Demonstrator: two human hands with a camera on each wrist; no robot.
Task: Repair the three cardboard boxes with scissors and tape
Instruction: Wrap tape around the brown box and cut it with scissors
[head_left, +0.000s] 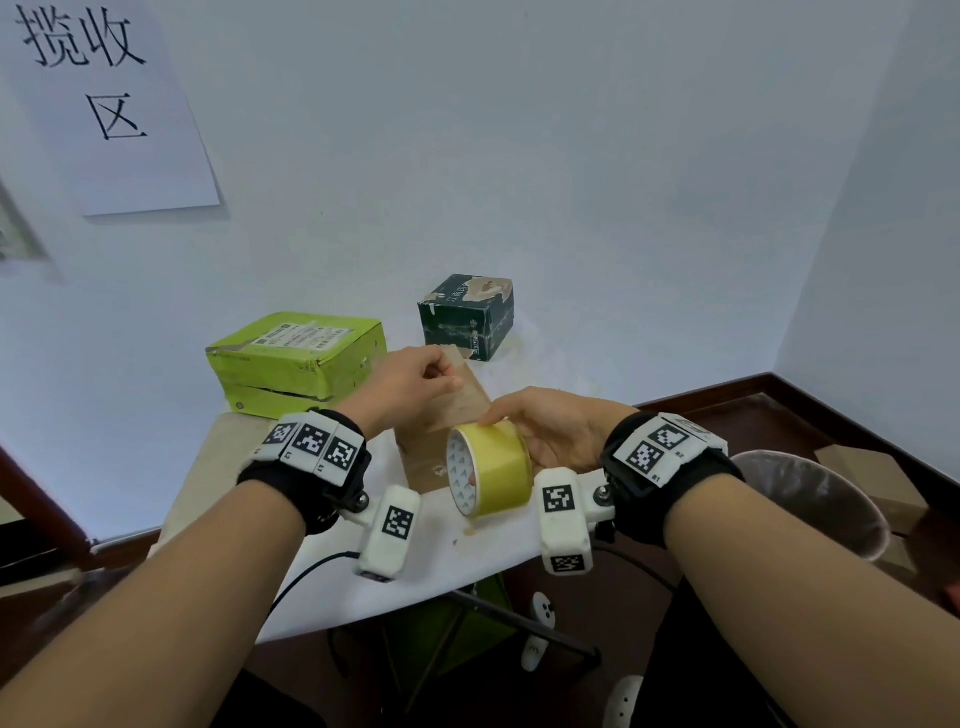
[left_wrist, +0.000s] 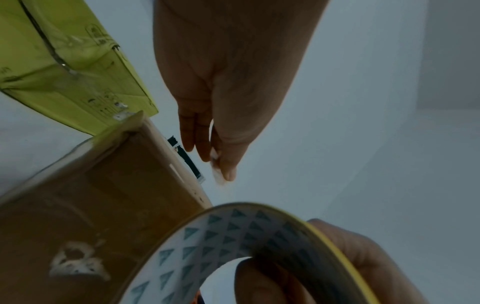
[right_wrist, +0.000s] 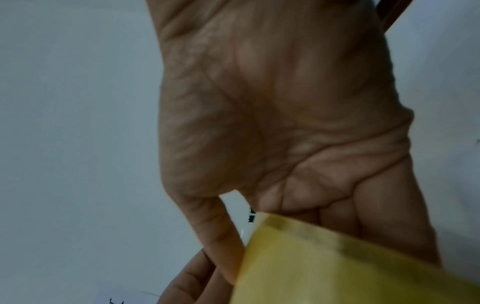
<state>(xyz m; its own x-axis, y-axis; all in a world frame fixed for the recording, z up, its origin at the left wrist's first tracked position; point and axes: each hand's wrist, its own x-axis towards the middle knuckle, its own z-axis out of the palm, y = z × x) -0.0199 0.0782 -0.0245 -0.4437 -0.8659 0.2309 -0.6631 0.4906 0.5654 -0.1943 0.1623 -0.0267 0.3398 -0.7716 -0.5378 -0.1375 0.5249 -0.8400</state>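
Note:
My right hand (head_left: 524, 434) grips a yellow tape roll (head_left: 493, 470) over the near end of a brown cardboard box (head_left: 421, 452); the thumb lies on the roll's top and a finger (left_wrist: 259, 283) hooks through its patterned core (left_wrist: 207, 242). My left hand (head_left: 444, 382) hovers above the box's far end. Its thumb and fingers (left_wrist: 205, 144) pinch the end of a translucent strip (head_left: 470, 395) drawn from the roll. A green box (head_left: 296, 358) lies at the back left. A dark printed box (head_left: 467, 317) stands at the back, its top torn.
The boxes sit on a small white table (head_left: 467, 561) pushed against a white wall. A bin with a clear liner (head_left: 810, 499) stands on the dark floor at the right, with brown cartons (head_left: 883, 483) behind it. A paper sign (head_left: 104, 104) hangs on the wall.

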